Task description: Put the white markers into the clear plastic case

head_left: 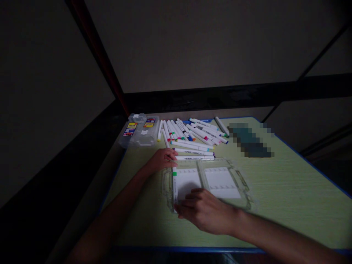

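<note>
A clear plastic case (202, 179) lies opened out on the table, with white liners in its two halves. Along its left side stands a white marker (175, 185) with a green band, lengthwise in the case. The curled fingers of my left hand (163, 159) hold the marker's far end. At its near end, the thumb and forefinger of my right hand (203, 209) close on the marker, while the other fingers bend over the left liner. My right fingers partly hide the near tip.
Many loose white markers (192, 132) with coloured ends are spread beyond the case. At the back left sits another clear case (140, 132) with labels. A blurred dark flat object (250, 141) rests at the right on the pale green table (291, 194), which has a blue edge.
</note>
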Motion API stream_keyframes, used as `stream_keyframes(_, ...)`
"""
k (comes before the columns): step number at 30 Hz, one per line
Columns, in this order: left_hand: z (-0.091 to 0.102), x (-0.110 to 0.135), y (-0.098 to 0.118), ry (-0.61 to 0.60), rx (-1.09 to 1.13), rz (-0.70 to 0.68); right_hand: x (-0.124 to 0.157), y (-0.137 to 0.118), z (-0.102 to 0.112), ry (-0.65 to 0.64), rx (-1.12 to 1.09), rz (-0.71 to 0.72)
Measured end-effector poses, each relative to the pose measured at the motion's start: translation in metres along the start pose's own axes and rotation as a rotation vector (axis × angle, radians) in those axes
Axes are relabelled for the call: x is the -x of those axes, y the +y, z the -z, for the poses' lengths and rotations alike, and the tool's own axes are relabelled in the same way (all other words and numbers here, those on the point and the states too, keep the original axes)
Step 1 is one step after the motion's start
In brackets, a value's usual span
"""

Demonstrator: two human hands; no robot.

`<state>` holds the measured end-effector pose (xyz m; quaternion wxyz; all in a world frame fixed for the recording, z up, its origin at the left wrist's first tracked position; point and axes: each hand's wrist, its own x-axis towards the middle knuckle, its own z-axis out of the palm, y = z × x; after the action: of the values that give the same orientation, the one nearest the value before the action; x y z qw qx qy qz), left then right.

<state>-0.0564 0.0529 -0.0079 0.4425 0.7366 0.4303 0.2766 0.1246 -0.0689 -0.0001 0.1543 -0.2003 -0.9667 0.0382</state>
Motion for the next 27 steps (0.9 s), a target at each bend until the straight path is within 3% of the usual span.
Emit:
stream_keyframes(6,-0.0013,0.0006,-0.0007,0.017,0.015,-0.007,-0.0018,0.0000,0.0019,-0.003,0.002,-0.061)
stream_keyframes(14,0.0004,-0.0001,0.0007,0.002,0.040,0.025,-0.0001,0.0024,-0.0017,-0.010,0.044,0.048)
stream_keyframes(27,0.0005,0.0011,-0.0017,0.000,0.010,-0.010,-0.0003,0.0021,-0.0032,0.009,0.076,0.040)
